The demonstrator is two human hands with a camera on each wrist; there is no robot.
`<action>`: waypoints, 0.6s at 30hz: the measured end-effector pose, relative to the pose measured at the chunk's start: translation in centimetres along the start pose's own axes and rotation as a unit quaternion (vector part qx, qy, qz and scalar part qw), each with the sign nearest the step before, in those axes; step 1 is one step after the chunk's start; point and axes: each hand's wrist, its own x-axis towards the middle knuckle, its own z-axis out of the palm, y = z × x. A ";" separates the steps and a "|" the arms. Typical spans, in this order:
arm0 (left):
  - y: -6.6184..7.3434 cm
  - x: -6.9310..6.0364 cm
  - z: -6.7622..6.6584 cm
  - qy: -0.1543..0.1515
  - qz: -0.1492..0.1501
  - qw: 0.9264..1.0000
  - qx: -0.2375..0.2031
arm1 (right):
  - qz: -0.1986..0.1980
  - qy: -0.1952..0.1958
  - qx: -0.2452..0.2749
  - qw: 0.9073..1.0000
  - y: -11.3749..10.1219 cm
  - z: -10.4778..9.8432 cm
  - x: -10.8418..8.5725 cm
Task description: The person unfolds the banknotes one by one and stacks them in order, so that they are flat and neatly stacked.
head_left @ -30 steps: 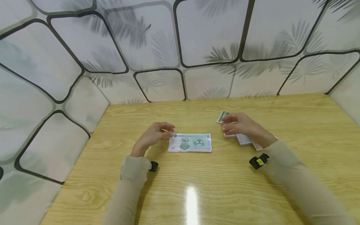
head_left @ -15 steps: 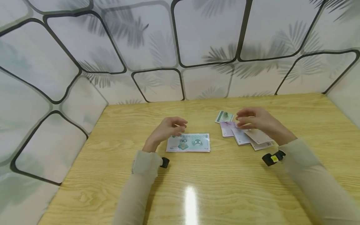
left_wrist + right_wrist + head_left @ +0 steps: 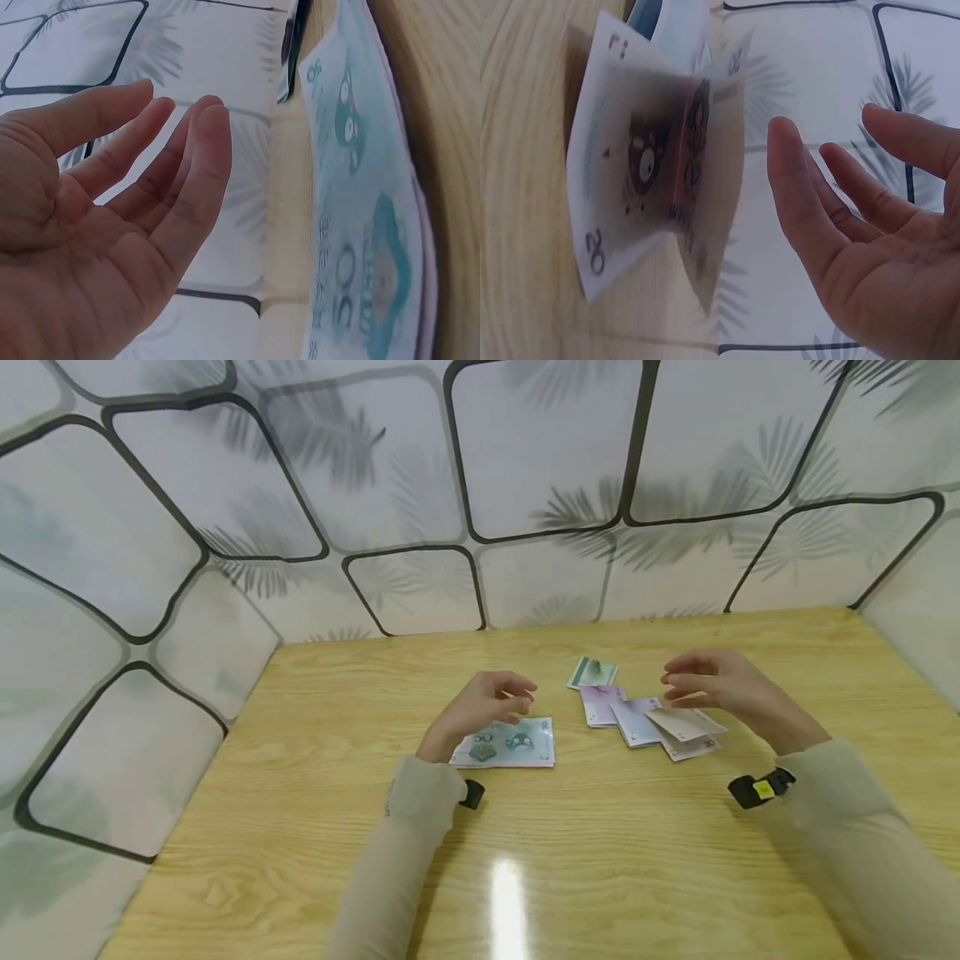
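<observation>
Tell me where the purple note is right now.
In the head view, the purple note lies right of center on the wooden table, just in front of the green note and immediately left of the blue note.

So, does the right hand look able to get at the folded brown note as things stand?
Likely yes: the right hand looks empty and close by, and nothing visible lies over the folded brown note or between them.

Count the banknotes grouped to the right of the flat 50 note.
4 visible: the green note at the back, the purple note in front, then rightward the blue note and the folded beige note, nearest the right hand. More may be hidden underneath.
</observation>
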 end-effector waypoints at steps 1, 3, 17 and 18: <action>0.1 0.1 0.2 -0.001 -0.001 1.000 0.000 | 0.001 0.000 -0.001 1.000 0.1 -0.2 -0.1; 0.4 0.4 0.6 -0.004 0.000 1.000 0.000 | 0.003 0.000 -0.009 1.000 0.4 -0.5 -0.3; 1.4 2.1 2.8 -0.029 0.016 0.999 -0.009 | 0.022 0.018 -0.006 1.000 1.9 -2.0 -1.6; 1.5 2.2 2.9 -0.032 0.018 0.999 -0.009 | 0.024 0.019 -0.006 1.000 2.0 -2.0 -1.7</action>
